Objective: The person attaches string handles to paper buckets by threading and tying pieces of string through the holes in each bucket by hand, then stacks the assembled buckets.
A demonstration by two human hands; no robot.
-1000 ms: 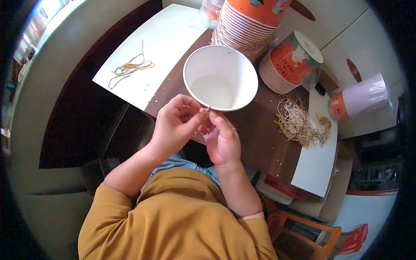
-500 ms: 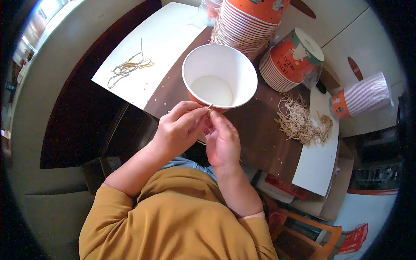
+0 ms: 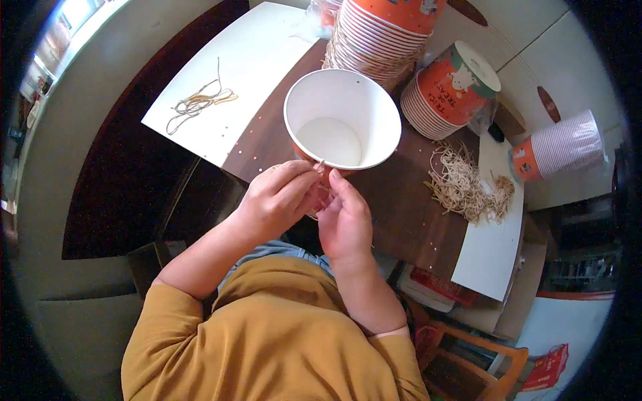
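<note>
A paper bucket (image 3: pixel 374 107), white inside and orange outside, stands in front of me with its open top tilted toward me. At its near rim my left hand (image 3: pixel 277 194) pinches a thin beige cord end (image 3: pixel 322 162) between thumb and fingers. Close beside it is my right hand (image 3: pixel 346 217), thumb raised along the bucket's near side and fingers curled inward. Those right fingertips are mostly hidden, so what they grip cannot be made out. Most of the cord is out of sight behind the hands.
Loose cords (image 3: pixel 200 103) lie on the white board at left. A tangled heap of beige cords (image 3: pixel 461 184) sits at right. Behind stand a tall stack of buckets (image 3: pixel 378 43), a "TRICK OR TREAT" stack (image 3: pixel 448 93) and a plastic-wrapped stack (image 3: pixel 562 147). A wooden chair (image 3: pixel 481 347) is at lower right.
The bucket has shifted slightly to the right. My right thumb has moved a little away from my left fingertips, which still pinch the cord at the rim.
</note>
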